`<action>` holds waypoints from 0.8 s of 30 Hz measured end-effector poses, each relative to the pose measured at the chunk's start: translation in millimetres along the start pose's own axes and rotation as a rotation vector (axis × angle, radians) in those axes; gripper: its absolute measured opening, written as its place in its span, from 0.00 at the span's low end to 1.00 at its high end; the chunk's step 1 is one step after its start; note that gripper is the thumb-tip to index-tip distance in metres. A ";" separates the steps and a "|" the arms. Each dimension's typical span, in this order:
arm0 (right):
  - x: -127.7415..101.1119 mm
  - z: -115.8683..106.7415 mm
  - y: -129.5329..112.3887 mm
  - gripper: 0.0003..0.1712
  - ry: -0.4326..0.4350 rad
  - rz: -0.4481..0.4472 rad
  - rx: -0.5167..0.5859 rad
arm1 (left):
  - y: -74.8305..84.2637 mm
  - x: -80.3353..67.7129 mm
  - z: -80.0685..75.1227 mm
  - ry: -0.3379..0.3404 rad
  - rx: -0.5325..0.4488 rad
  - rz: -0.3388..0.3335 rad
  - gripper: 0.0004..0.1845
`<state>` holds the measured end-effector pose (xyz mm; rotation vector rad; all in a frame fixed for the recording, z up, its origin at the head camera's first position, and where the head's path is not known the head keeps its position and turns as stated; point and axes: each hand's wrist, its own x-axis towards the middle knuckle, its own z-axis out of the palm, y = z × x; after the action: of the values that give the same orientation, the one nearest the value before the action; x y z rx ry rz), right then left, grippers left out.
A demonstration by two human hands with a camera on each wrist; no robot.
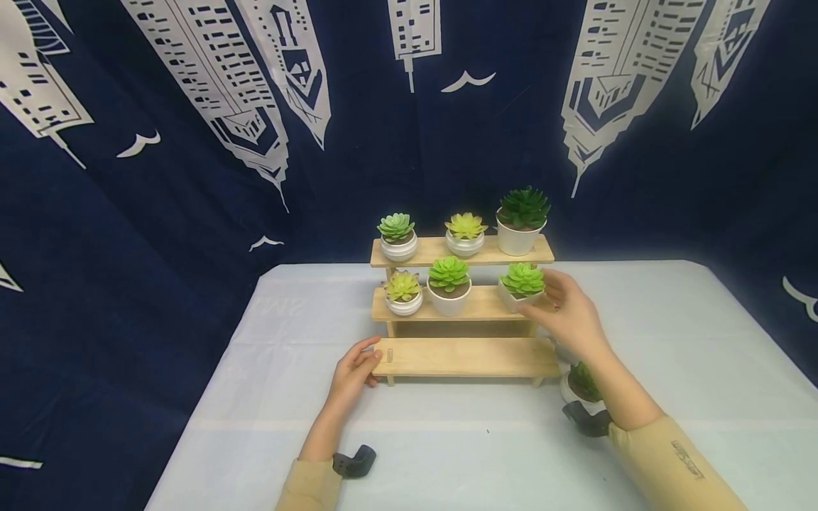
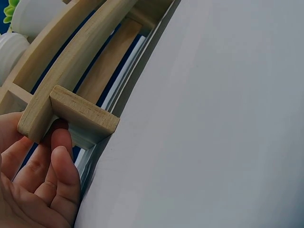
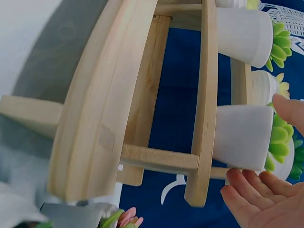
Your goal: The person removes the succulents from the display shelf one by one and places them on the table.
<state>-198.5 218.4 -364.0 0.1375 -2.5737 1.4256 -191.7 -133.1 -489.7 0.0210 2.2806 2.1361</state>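
Six potted succulents stand on a three-step wooden stand [image 1: 466, 357] at the middle of a table [image 1: 671, 355] under a pale cloth: three on the top step, three on the middle step, none on the bottom step. Top row, left to right: a pale green plant [image 1: 397, 235], a yellow-green one [image 1: 465, 233], and a dark green one [image 1: 521, 220] in a taller pot. Middle row: a yellowish one [image 1: 403, 292], a bright green one [image 1: 449, 285], and a green one, the right pot [image 1: 522, 286].

Right hand [image 1: 571, 316] cups the right pot at the end of the middle step, fingers loosely spread and nearly straight beside its white wall; the wrist view shows a small gap, so real contact cannot be told. Left hand [image 1: 353, 370] rests against the left end of the bottom step, fingers curled beneath the board's corner.

One more potted plant [image 1: 580, 383] sits on the table just behind the right forearm, partly hidden.
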 end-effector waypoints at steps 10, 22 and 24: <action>10.3 9.4 -3.4 0.52 0.015 0.065 -0.072 | 14.2 -4.8 -0.5 -0.032 0.007 -0.012 0.22; 10.6 2.9 -5.7 0.46 0.007 0.052 0.011 | 15.7 -5.6 0.4 -0.035 0.009 -0.007 0.22; 10.0 0.0 -5.4 0.47 0.008 0.052 0.010 | 8.1 -2.4 -0.4 -0.028 -0.001 -0.011 0.22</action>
<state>-207.3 215.7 -357.5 0.0662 -2.5818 1.4538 -189.3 -132.9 -481.6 0.0377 2.2591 2.1182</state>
